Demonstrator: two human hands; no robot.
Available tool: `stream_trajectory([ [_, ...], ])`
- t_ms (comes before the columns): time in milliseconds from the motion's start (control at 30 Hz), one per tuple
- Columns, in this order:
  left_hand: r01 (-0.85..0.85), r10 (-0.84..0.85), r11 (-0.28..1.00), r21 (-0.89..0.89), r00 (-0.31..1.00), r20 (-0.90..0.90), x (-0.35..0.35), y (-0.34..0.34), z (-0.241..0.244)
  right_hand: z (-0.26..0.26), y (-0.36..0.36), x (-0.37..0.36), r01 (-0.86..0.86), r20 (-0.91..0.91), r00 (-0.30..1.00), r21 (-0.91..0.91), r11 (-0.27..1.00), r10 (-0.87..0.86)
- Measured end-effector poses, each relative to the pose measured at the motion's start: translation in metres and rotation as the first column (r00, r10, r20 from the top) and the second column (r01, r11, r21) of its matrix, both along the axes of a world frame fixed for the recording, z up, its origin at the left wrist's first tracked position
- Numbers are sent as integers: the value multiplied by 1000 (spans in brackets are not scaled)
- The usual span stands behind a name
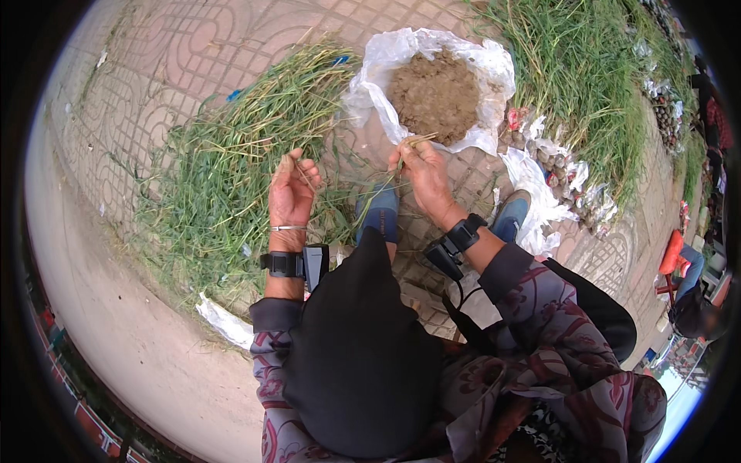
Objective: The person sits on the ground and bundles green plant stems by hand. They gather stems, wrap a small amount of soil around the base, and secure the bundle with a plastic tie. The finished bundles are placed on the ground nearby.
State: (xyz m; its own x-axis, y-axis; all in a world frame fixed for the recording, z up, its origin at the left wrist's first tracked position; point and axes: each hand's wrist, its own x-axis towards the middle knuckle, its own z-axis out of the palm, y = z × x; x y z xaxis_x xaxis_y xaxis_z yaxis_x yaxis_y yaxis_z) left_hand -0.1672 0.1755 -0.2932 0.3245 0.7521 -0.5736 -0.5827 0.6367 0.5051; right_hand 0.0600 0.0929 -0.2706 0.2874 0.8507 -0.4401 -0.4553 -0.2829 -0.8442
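Note:
Several thin grass stems (376, 199) are pinched between the thumb and fingers of my right hand (425, 176), just below a white plastic bag (379, 87) that lies spread with damp brown soil (437, 95) in it. My left hand (294, 188) is palm up with curled fingers, over the edge of a loose heap of cut green grass (220, 179); a thin dry strand lies across its fingers, and whether it is gripped is unclear. At the right, bundles wrapped in plastic (556, 156) lie along the base of a long pile of grass (579, 75).
My shoe (512, 214) stands beside a crumpled white plastic sheet (529, 191). A white plastic scrap (223, 321) lies below the grass heap. Patterned paving (197, 35) surrounds these things. Another person (694, 307) is at the far right, near a red object (671, 252).

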Motion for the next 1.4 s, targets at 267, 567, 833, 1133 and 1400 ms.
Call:
stream_trajectory([
  [267,504,-311,791,346,819,-482,48,7,54,9,6,-2,-192,-170,964,73,979,202],
  [567,560,-543,823,99,826,-153,61,-2,38,18,3,-34,-313,303,900,-52,948,314],
  [833,462,-461,870,171,886,-48,73,-14,30,6,-6,-41,-292,456,850,-10,956,264],
  [1133,806,498,425,411,171,-850,54,31,-55,20,-14,-33,-286,22,957,-122,950,291],
  [1400,940,555,199,279,127,-822,99,61,-48,31,-23,-32,-243,125,959,-110,964,256],
])
